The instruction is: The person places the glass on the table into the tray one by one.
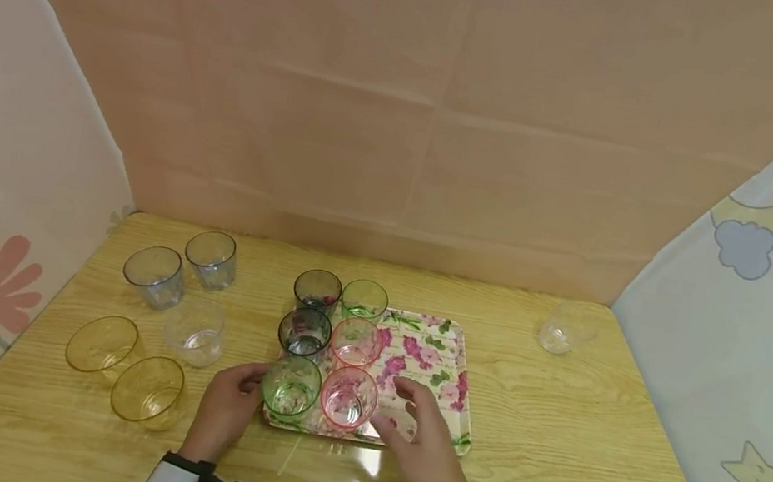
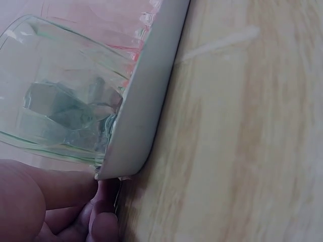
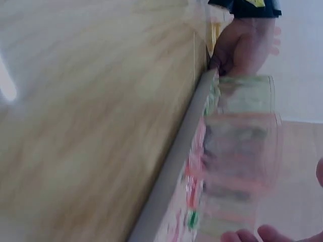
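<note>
The floral tray (image 1: 448, 364) lies at the lower centre of the frame, with glasses crowded onto its left part: two dark ones, a front green glass (image 1: 291, 388), a back green glass (image 1: 365, 300), a front pink glass (image 1: 349, 399) and a rear pink glass (image 1: 357, 342). The left hand (image 1: 223, 407) pinches the tray's near left corner, close against the front green glass; the right hand (image 1: 428, 446) is free of any hold, its fingers spread over the tray just beside the front pink glass. The likeliest trouble seems a tilt: with the weight massed at the left of the tray and one hand alone gripping it, lifting that corner could send the glasses sliding or knocking together. The left fingers could also nudge the front green glass, which stands nearly at the rim. If the right hand swings leftward carelessly, its thumb could tip the front pink glass into its neighbours. Were the tray dragged toward the lower left, it might strike the front yellow glass (image 1: 148, 390) or the clear glass (image 1: 195, 335), which is hard to notice.
</note>
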A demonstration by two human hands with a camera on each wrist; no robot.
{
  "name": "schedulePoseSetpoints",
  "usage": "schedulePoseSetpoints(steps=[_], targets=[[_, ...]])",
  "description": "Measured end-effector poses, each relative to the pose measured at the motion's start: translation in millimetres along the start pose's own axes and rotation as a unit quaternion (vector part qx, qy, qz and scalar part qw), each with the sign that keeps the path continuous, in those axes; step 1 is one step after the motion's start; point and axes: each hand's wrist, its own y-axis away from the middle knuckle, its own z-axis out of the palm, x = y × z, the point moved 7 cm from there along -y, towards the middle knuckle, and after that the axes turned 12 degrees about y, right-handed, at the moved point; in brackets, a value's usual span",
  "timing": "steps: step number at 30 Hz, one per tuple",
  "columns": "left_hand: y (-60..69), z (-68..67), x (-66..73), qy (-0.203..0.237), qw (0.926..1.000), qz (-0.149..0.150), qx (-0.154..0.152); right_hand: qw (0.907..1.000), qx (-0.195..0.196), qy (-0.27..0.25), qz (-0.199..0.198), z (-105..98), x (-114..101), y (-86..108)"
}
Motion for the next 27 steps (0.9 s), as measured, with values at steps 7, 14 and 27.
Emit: schedulePoseSetpoints(steps=[7, 14, 27], targets=[[-1.3, -0.6, -2.9, -0.006, 0.9998, -0.016, 0.005, 0.9947, 0.039, 0.092, 0.025, -46, 24, -6.5], [-1.1, 0.1, -3.4, -0.007, 0.9999, -0.013, 0.000, 0.9707, -0.012, 0.215, 0.108, -69, 63, -10.6], [0.0, 1.3, -3.5, 0.004, 1.0000, -0.003, -0.003, 0.9308, -0.086, 0.328, 0.137, -62, 95, 0.3]])
